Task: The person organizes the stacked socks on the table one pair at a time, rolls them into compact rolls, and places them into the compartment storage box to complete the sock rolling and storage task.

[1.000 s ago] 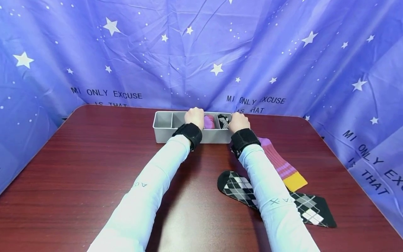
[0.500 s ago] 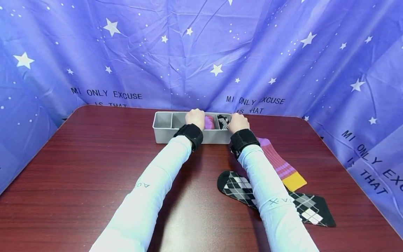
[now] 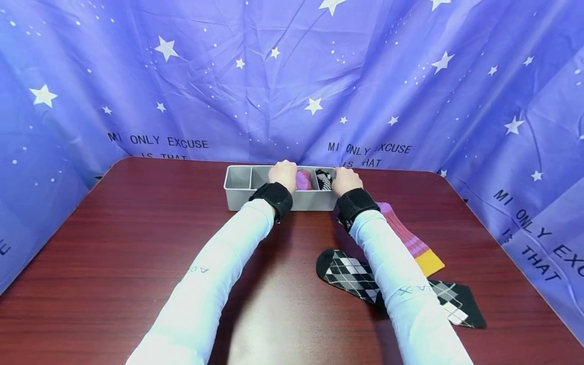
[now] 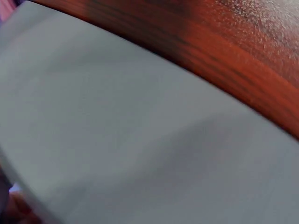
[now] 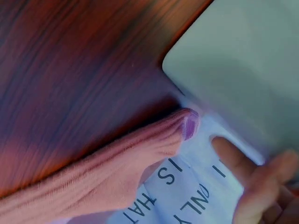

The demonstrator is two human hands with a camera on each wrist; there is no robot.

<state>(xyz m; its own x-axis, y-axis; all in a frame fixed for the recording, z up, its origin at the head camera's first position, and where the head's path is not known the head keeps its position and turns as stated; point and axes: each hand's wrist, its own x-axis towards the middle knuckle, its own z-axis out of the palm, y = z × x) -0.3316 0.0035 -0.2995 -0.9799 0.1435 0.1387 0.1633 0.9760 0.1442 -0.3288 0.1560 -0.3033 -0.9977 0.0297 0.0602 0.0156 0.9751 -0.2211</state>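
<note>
At the far side of the table stands a long grey divided storage box (image 3: 261,198). My left hand (image 3: 283,175) grips it near the middle, knuckles up, its fingertips mostly hidden. My right hand (image 3: 347,181) holds the right end; in the right wrist view its fingers (image 5: 236,158) lie by the box's end, one stretched out and the others bent. Between the hands, a pink-purple rolled sock (image 3: 303,180) and a black-and-white striped sock (image 3: 324,180) sit in separate compartments. The left wrist view is filled mostly by the box's wall (image 4: 140,107).
A pink sock with a yellow cuff (image 3: 429,262) lies on the table (image 3: 137,243), right of the box. Closer in, a black-and-grey argyle sock (image 3: 349,274) runs beneath the right forearm. A blue star-patterned curtain (image 3: 228,101) hangs behind the table.
The head view has tilted slightly, so everything sits a little lower. Both hands stay at the box, and the socks lie as before.
</note>
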